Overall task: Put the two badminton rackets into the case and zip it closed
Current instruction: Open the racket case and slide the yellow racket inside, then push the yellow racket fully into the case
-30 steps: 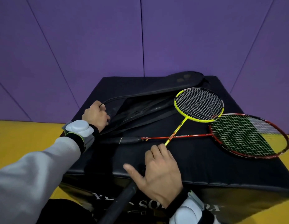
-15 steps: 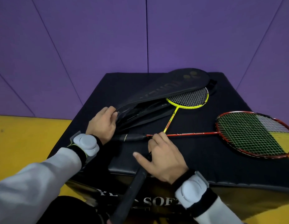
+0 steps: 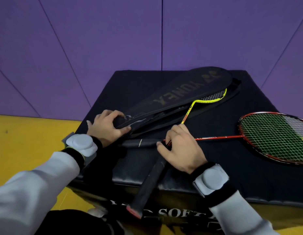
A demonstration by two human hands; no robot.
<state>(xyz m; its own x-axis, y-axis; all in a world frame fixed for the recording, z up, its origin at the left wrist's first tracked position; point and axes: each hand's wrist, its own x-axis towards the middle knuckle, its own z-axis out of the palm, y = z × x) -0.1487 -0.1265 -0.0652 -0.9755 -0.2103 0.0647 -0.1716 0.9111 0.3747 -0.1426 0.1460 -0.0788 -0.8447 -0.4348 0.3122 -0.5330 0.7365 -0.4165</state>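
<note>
A black racket case (image 3: 179,93) lies unzipped on a black padded box (image 3: 232,180). The yellow racket (image 3: 194,105) has its head mostly under the case's top flap; its black grip sticks out over the box's front edge. My left hand (image 3: 108,127) pinches the case's narrow end and holds the flap. My right hand (image 3: 181,148) is closed on the yellow racket's shaft just above the grip. The red racket (image 3: 272,136) lies flat outside the case, head to the right, its shaft passing under my right hand.
Purple padded wall (image 3: 113,39) stands behind the box. Yellow floor (image 3: 28,141) lies to the left and below. The box front carries white lettering (image 3: 174,216). Bare box top lies in front of the red racket.
The yellow racket has slid further into the case, its head now largely covered. The top flap has come down over it. My left hand shifted right along the case's narrow end.
</note>
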